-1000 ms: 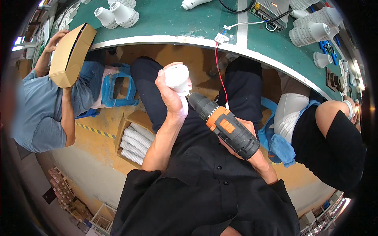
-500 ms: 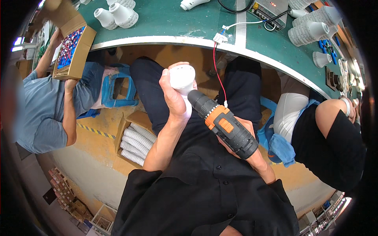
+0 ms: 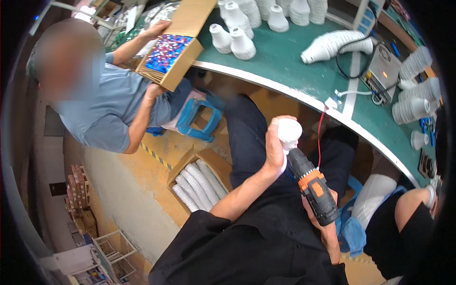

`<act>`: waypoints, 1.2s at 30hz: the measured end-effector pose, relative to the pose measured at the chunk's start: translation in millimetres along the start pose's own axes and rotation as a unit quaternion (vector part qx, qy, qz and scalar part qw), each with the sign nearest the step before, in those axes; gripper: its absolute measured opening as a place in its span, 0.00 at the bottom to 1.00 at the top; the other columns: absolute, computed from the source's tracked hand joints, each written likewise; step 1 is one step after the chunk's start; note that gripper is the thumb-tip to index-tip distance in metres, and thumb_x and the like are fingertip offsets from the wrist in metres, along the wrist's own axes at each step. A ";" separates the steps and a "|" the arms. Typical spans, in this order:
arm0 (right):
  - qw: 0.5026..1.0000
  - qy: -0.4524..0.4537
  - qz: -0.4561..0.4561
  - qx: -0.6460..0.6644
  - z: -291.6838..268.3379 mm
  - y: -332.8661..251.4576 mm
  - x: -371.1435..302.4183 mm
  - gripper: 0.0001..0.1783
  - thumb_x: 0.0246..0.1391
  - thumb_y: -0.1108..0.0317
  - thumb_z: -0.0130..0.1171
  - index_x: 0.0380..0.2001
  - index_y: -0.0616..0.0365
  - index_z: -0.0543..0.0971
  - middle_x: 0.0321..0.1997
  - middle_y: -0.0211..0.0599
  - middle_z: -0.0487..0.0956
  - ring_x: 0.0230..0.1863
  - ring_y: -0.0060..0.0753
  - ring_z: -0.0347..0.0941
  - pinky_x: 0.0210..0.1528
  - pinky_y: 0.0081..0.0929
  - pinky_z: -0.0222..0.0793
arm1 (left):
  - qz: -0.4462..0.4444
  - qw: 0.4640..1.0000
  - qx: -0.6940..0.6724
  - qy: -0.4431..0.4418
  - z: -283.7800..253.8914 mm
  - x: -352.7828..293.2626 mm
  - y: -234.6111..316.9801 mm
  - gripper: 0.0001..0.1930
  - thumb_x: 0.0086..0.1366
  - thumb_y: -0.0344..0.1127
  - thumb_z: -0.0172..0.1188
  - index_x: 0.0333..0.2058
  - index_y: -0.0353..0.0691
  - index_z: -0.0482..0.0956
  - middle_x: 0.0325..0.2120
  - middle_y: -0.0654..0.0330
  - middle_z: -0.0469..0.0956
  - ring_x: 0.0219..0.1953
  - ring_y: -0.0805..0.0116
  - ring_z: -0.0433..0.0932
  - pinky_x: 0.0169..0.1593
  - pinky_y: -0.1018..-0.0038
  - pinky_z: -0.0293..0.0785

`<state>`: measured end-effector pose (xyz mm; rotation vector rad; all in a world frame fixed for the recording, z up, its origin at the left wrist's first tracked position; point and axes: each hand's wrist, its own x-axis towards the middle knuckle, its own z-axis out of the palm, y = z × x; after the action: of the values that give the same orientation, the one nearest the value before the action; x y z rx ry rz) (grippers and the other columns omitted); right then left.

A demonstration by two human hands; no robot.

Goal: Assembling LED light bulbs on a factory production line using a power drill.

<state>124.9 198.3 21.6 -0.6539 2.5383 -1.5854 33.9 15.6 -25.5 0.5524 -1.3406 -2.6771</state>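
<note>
My left hand is wrapped around a white, cone-shaped plastic housing, its wide round end upward. My right hand grips a black and orange cordless drill, mostly hidden beneath the tool body. The chuck points at the narrow lower part of the housing; whether a bit touches it is hidden. Both are held above my lap, in front of the table edge. A thin red wire runs from a white connector at that edge down behind the drill.
White cone housings stand in stacks on the green table, near a metal power unit. At left, a co-worker holds a cardboard box of blue and red parts. An open carton of white stacks and a blue stool are on the floor.
My view has swung left, so the scene sits farther right and lower, and more of the co-worker shows. Both hands keep their holds on the housing and the drill.
</note>
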 end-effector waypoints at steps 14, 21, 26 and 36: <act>0.999 -0.004 0.033 -0.022 3.6 2.3 -7.3 0.10 0.50 0.74 0.71 0.36 0.58 0.81 0.28 0.30 0.80 0.30 0.32 0.77 0.41 0.31 0.69 | 0.032 0.999 0.004 -0.011 -4.0 3.2 13.0 0.29 0.75 0.59 0.38 0.45 0.37 0.77 0.27 0.60 0.79 0.24 0.73 0.77 0.28 0.75 0.74; 1.000 -0.002 0.004 -0.016 4.8 5.7 -7.2 0.09 0.52 0.75 0.70 0.35 0.59 0.79 0.25 0.29 0.78 0.25 0.28 0.76 0.33 0.26 0.69 | 0.035 0.999 0.005 -0.009 -7.7 5.2 13.7 0.29 0.75 0.59 0.38 0.45 0.37 0.77 0.27 0.60 0.79 0.24 0.73 0.76 0.28 0.76 0.74; 0.999 0.013 -0.029 -0.026 5.7 13.9 -12.3 0.12 0.53 0.74 0.69 0.39 0.60 0.78 0.25 0.28 0.78 0.24 0.25 0.76 0.32 0.25 0.70 | 0.033 0.999 0.005 -0.005 -8.1 6.4 14.9 0.30 0.75 0.59 0.39 0.45 0.37 0.77 0.27 0.60 0.78 0.23 0.73 0.76 0.28 0.76 0.74; 0.999 -0.004 -0.030 -0.029 2.7 9.3 -8.0 0.11 0.54 0.74 0.69 0.37 0.59 0.76 0.23 0.28 0.77 0.23 0.24 0.76 0.31 0.25 0.70 | 0.042 0.999 0.005 -0.002 -12.5 9.6 11.5 0.30 0.75 0.60 0.39 0.45 0.37 0.77 0.27 0.60 0.79 0.23 0.73 0.76 0.27 0.75 0.74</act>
<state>130.0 202.7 11.0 -0.7476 2.5917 -1.5275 28.6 -3.1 -25.9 0.4798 -1.3484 -2.6072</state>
